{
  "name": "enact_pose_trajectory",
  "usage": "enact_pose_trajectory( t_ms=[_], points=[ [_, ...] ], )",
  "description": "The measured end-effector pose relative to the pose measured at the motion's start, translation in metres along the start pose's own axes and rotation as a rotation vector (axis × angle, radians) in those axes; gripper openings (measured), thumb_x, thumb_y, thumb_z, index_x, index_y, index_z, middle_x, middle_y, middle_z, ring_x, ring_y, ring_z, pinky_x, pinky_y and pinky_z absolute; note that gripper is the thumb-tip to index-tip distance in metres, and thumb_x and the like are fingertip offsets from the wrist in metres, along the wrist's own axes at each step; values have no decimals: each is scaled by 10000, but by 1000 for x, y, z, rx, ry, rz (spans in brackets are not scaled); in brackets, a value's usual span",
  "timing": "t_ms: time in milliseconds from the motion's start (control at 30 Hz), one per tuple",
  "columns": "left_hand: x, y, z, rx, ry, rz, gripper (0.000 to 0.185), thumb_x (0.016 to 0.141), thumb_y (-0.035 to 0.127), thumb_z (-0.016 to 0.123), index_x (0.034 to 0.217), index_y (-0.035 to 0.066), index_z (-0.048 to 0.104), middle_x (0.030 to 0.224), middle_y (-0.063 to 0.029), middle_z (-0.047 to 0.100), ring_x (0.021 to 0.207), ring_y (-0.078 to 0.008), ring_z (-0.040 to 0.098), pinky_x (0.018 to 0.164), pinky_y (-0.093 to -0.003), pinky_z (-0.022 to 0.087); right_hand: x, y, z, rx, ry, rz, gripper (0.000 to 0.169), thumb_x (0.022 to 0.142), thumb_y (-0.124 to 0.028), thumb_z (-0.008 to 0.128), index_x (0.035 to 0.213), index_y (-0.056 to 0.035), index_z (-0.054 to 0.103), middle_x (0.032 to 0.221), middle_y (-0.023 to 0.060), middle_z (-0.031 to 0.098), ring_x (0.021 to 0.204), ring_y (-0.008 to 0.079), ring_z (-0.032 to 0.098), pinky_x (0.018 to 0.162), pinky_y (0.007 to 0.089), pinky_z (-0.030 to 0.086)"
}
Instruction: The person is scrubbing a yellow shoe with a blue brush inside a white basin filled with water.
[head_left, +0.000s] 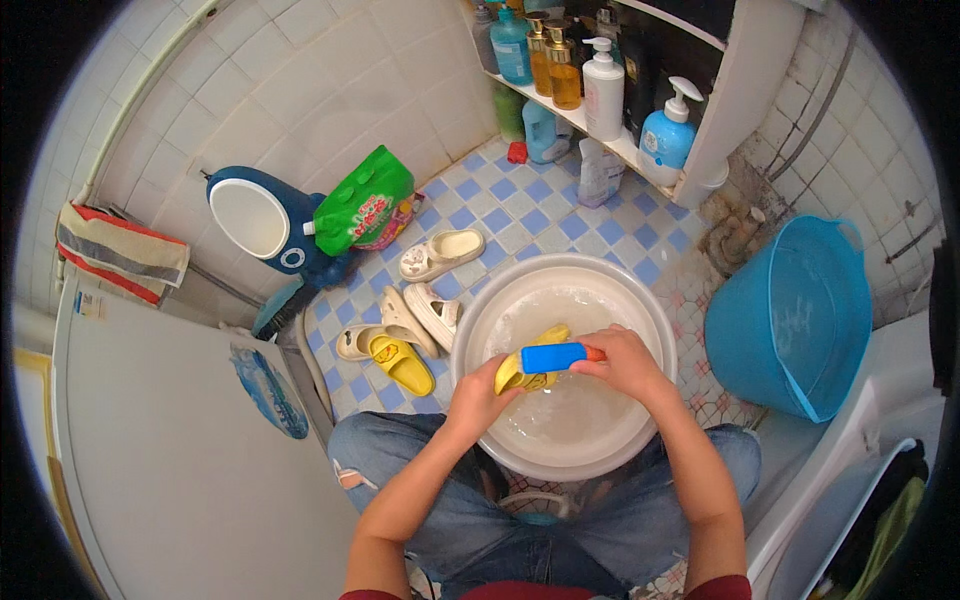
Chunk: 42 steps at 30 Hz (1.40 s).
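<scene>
Over a round whitish basin (660, 337) of cloudy water, my left hand (480, 397) grips one end of a yellow slipper (556, 337). My right hand (619, 364) holds a blue brush (553, 358) by its orange-red end, with the blue part lying across the slipper. The brush's bristles are mostly hidden beneath it. On the tiled floor left of the basin lies another yellow slipper (409, 369) with a duck figure. Several off-white clogs are beside it, one of them (442, 255) nearer the wall.
A large blue tub (739, 330) holding water stands at the right. Bottles line a shelf (585, 120) at the top. A green pouch (367, 199) leans by a dark blue plastic item (300, 202) at the left wall. A white appliance top (187, 450) fills the lower left.
</scene>
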<state>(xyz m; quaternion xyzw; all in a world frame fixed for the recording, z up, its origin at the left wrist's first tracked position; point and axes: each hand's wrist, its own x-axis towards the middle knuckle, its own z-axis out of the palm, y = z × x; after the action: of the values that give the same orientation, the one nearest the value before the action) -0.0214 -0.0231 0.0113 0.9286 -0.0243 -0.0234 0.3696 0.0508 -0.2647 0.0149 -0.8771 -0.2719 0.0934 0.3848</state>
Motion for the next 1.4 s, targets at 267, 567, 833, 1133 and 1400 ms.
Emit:
enact_pose_trajectory(
  t_ms=[267,567,833,1133,1400],
  points=[
    [-2,-8,3,-21,19,-6,539,724,148,790,1196,25,564,996,-212,664,931,-362,654,777,-395,530,-4,-16,6,32,-55,-5,365,737,-327,753,1001,-86,681,814,96,670,779,300,581,774,395,464],
    [-2,-6,5,3,9,-68,537,725,163,793,1192,26,565,1014,-217,656,935,-366,648,781,-402,527,-11,-23,8,-2,-52,168,325,772,-411,716,855,-101,662,762,96,669,739,315,628,664,420,492],
    [-2,1,3,13,24,-47,540,728,174,792,1192,19,565,994,-218,659,921,-376,647,765,-409,528,-14,-26,13,-74,72,132,359,797,-450,682,836,-94,660,691,86,654,648,301,634,602,409,491],
    [-2,-1,3,35,11,-21,543,733,178,789,1196,15,557,1000,-221,656,920,-380,646,765,-417,528,-16,-23,9,-73,-30,292,423,818,-507,650,809,-84,649,691,93,649,655,298,636,609,401,498],
    [-2,-4,4,57,16,21,529,745,190,777,1203,42,558,1006,-225,651,926,-384,639,769,-415,525,-14,-14,10,-104,-26,319,429,819,-526,630,814,-99,667,683,99,652,647,313,641,600,424,500]
  ],
)
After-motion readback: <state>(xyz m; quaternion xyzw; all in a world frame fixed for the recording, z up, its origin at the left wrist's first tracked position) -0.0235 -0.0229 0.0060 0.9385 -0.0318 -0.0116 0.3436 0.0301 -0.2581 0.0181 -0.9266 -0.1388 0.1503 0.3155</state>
